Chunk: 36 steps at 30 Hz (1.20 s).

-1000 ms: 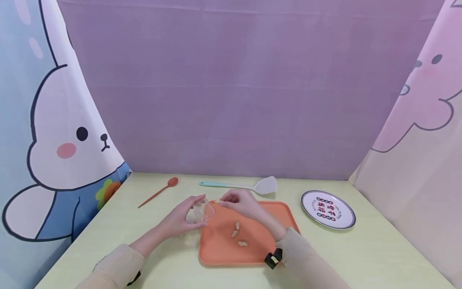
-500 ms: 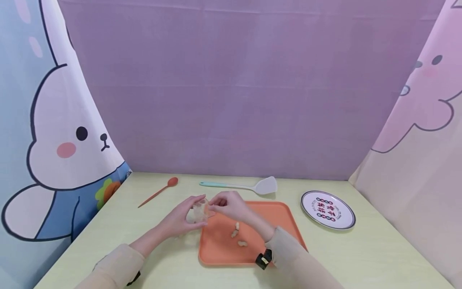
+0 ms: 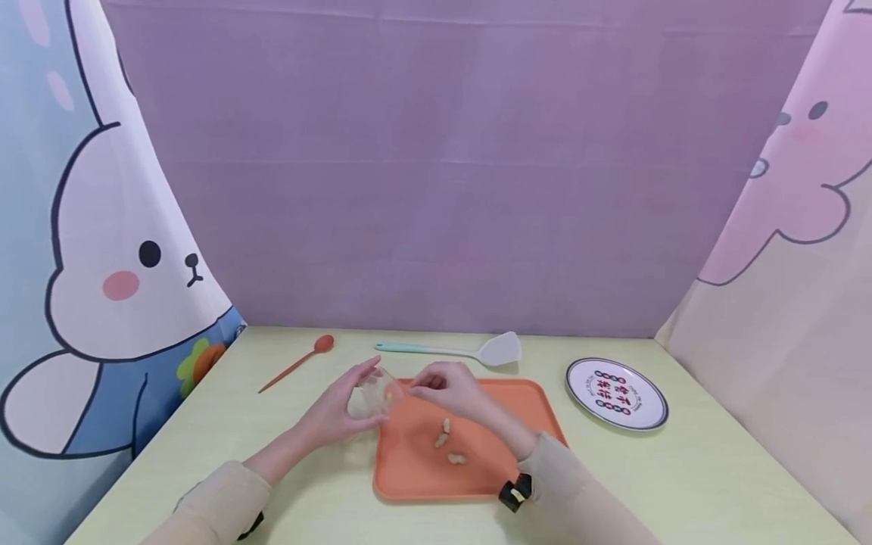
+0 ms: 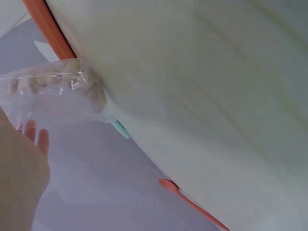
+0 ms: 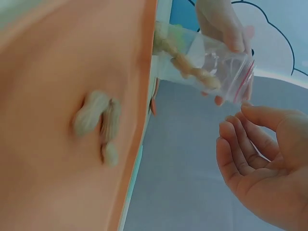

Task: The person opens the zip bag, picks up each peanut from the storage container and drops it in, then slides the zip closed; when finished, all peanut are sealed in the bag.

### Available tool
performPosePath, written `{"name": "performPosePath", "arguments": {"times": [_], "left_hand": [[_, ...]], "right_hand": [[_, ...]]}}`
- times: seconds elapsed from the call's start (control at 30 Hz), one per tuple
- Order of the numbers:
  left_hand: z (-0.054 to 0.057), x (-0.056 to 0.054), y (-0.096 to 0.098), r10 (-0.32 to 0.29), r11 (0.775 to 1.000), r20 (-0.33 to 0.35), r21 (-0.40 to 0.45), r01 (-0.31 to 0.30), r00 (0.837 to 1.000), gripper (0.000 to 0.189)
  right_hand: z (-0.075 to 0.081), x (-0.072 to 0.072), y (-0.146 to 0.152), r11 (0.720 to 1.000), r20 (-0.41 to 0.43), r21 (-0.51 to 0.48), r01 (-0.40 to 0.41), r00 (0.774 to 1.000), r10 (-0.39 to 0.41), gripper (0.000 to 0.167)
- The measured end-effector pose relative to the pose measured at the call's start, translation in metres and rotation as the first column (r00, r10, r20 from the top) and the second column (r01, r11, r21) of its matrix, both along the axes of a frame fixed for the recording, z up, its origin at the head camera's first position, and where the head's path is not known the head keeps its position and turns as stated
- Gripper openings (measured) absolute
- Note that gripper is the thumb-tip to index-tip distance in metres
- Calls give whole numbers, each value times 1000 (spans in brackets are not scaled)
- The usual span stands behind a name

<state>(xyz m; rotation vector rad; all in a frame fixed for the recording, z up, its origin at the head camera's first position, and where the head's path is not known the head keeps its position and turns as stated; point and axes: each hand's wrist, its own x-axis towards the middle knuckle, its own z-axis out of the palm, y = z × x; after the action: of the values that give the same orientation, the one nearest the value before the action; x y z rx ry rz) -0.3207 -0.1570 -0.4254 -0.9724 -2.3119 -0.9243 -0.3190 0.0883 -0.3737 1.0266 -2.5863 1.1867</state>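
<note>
My left hand (image 3: 341,409) grips a clear zip bag (image 3: 371,397) over the left edge of an orange tray (image 3: 415,473). Unshelled peanuts (image 5: 185,62) lie inside the bag, seen through the plastic in both wrist views. The red zip line is at the end facing my right hand (image 3: 450,387). Thumb and index fingertip of that hand pinch the bag's corner in the right wrist view; its other fingers are loosely curved. A few more peanuts (image 3: 457,459) rest on the tray below.
Behind the tray lies a spatula (image 3: 500,350) with a pale green handle. A red spoon (image 3: 323,344) is at the back left, and a white plate (image 3: 616,395) with a dark rim and red characters stands to the right. A purple curtain (image 3: 409,189) closes off the back.
My right hand went left to the bag's mouth, then drew back a little to the right. The left hand stays nearly in place with the bag; the peanuts on the tray have not moved.
</note>
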Motion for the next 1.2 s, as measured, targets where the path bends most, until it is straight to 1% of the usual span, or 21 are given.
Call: {"name": "performPosePath", "arguments": {"times": [0.07,0.17,0.3,0.4,0.53,0.67,0.8,0.97,1.07,1.2], "left_hand": [[1,0,0,12,1000,1,18,-12,1000,92],[2,0,1,23,999,23,42,-24,999,95],[3,0,2,16,998,49,60,-19,999,95],[3,0,2,8,998,55,66,-12,998,93],[2,-1,1,-9,998,31,57,7,999,85],[0,-3,0,-35,999,-3,39,35,999,78],[0,-4,0,-50,998,-5,40,50,999,78],[0,-4,0,-59,997,-6,45,60,998,77],[-1,-4,0,-61,997,-12,46,62,998,77],[-2,-4,0,-59,997,-14,44,60,998,77]], "right_hand": [[-1,1,7,1000,9,2,8,1000,-8,12],[-5,3,19,1000,39,3,17,999,-17,12],[-10,8,35,1000,131,10,-4,991,2,15],[-16,11,46,999,161,45,-14,987,7,18],[-23,17,55,995,147,98,-12,989,-3,16],[-30,21,62,994,154,105,-29,988,12,14],[-36,24,67,992,158,121,-38,987,19,15],[-42,28,70,985,199,155,-71,979,39,17],[-44,29,71,980,219,173,-100,974,61,17],[-45,30,71,975,228,190,-112,971,67,16]]}}
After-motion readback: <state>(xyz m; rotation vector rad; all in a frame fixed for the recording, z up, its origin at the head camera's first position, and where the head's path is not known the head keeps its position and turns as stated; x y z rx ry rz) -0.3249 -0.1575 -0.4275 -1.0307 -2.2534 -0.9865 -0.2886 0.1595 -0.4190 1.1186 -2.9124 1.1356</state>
